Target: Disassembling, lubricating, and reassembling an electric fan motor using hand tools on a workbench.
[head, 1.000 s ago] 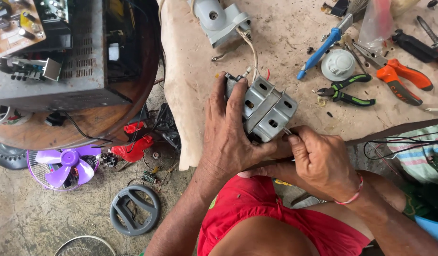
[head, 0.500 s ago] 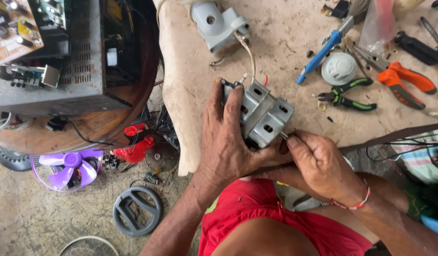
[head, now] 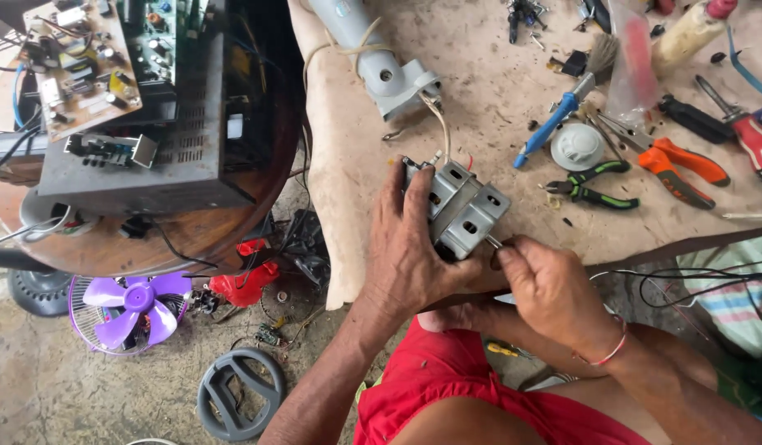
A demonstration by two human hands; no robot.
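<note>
My left hand (head: pixel 410 247) grips a grey metal motor housing (head: pixel 467 206) at the near edge of the worn table (head: pixel 496 91), fingers wrapped over its left side. My right hand (head: pixel 550 288) sits just right of the housing and pinches a thin metal tool (head: pixel 492 241) whose tip touches the housing's lower right corner. Thin wires (head: pixel 441 124) run from the housing up to a grey plastic fan neck (head: pixel 381 62) lying on the table.
A blue-handled brush (head: pixel 562 111), a round grey cap (head: pixel 577 147), green pliers (head: pixel 591 185) and orange pliers (head: pixel 677 165) lie to the right. A black open electronics chassis (head: pixel 166 107) stands at left. On the floor are a purple fan blade (head: pixel 125 306) and a grey ring (head: pixel 236 395).
The view has shifted and drawn closer. My right hand has moved up to the housing's lower right corner with the thin tool. My left hand keeps its hold.
</note>
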